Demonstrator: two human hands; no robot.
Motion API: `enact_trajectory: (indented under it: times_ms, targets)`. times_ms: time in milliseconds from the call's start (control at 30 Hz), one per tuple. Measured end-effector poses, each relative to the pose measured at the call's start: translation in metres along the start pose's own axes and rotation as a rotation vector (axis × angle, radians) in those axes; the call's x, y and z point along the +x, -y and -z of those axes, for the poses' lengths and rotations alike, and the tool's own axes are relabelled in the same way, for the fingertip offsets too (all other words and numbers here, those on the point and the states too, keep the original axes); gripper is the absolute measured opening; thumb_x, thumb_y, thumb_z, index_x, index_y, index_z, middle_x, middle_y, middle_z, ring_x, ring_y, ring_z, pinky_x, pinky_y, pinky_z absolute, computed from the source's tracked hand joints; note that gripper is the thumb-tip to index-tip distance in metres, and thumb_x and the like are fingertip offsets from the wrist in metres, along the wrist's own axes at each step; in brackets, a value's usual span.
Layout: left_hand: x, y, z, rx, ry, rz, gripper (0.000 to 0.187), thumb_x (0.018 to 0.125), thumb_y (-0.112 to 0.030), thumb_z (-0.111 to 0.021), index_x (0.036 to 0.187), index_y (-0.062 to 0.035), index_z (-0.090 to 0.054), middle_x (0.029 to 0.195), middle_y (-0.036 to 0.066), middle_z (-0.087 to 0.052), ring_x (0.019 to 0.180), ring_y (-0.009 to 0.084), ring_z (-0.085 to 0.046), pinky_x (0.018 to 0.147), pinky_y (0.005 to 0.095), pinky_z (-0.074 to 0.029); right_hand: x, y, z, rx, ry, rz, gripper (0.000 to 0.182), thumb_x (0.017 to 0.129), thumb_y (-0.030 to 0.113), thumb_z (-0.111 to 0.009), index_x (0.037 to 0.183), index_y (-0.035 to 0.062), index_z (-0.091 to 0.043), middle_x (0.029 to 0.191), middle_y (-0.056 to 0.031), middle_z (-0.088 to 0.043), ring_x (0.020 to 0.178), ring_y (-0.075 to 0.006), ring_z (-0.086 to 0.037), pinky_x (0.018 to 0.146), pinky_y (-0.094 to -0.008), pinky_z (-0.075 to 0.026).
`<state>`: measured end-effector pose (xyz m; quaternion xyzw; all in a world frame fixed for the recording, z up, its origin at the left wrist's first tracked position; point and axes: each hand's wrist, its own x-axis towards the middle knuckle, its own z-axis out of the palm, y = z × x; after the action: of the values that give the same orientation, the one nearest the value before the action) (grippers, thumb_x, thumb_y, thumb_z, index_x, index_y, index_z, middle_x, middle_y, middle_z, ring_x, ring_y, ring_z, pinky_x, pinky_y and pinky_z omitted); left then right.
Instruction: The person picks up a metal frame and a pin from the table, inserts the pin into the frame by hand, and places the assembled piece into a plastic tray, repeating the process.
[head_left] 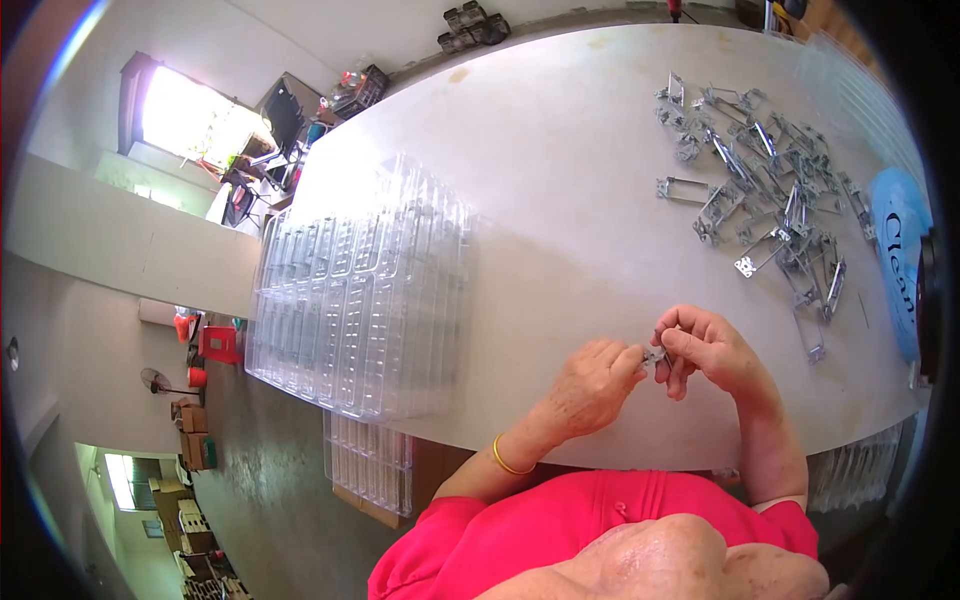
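Your left hand [592,388] and right hand [712,352] pinch small metal part [653,357], lower right of frame, likely for steady grip.

The person wears a pinkish-red shirt [520,535] with short sleeves [793,522], thin folds [657,487] near its button [620,508], and a shiny yellow bangle [502,462] below the left hand [598,383].

Bright window [190,112], pale walls [130,215], grey floor [270,470].

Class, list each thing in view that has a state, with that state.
Small grey metal piece: held in both hands
Left hand: pinching the piece
Right hand: pinching it too
Grey metal brackets: loosely heaped
Clear plastic trays: stacked
Gold-coloured bangle: worn on left wrist
Pale tabletop: partly covered
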<state>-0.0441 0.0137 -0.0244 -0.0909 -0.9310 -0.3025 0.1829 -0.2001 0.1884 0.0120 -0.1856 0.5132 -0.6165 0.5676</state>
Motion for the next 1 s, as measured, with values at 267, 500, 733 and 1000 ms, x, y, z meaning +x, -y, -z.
enact_trajectory:
  times_ms: [267, 500, 733, 1000]
  targets:
    - [-0.003, -0.008, 0.004, -0.055, 0.161, 0.032, 0.027, 0.086, -0.004, -0.070, 0.111, 0.0005, -0.059, 0.087, 0.015, -0.061, 0.078, 0.0338, -0.059, 0.069, 0.0439, -0.047, 0.007, -0.018, 0.003, -0.307, -0.140, 0.105, 0.018, 0.102, 0.019, -0.061, 0.093, 0.0031, -0.062, 0.078, -0.0014, -0.065, 0.070, -0.0087, -0.062, 0.064, -0.0238, -0.050]
    - [0.002, -0.012, 0.004, -0.203, 0.229, -0.011, 0.021, 0.092, -0.007, -0.066, 0.109, 0.0010, -0.059, 0.081, 0.013, -0.057, 0.073, 0.0322, -0.057, 0.067, 0.0424, -0.046, 0.008, -0.023, 0.011, -0.248, -0.232, 0.127, 0.019, 0.102, 0.022, -0.062, 0.092, 0.0053, -0.061, 0.078, -0.0009, -0.064, 0.069, -0.0074, -0.058, 0.062, -0.0238, -0.047]
    - [0.007, -0.010, 0.013, -0.839, 0.104, 0.660, 0.045, 0.113, -0.036, -0.039, 0.113, 0.0041, -0.061, 0.076, -0.002, -0.047, 0.071, 0.0077, -0.049, 0.058, 0.0256, -0.038, 0.009, -0.020, -0.001, 0.022, -0.338, 0.450, 0.012, 0.102, 0.015, -0.064, 0.098, 0.0056, -0.058, 0.082, -0.0056, -0.069, 0.074, -0.0100, -0.067, 0.063, -0.0251, -0.057]
    - [0.012, -0.012, 0.012, -0.894, 0.043, 0.707, 0.041, 0.112, -0.034, -0.040, 0.112, 0.0024, -0.059, 0.075, 0.001, -0.052, 0.066, 0.0083, -0.042, 0.059, 0.0264, -0.038, 0.013, -0.042, -0.012, -0.474, -0.368, 0.713, 0.010, 0.097, 0.002, -0.066, 0.100, 0.0016, -0.056, 0.089, -0.0057, -0.069, 0.079, -0.0114, -0.069, 0.071, -0.0272, -0.058]
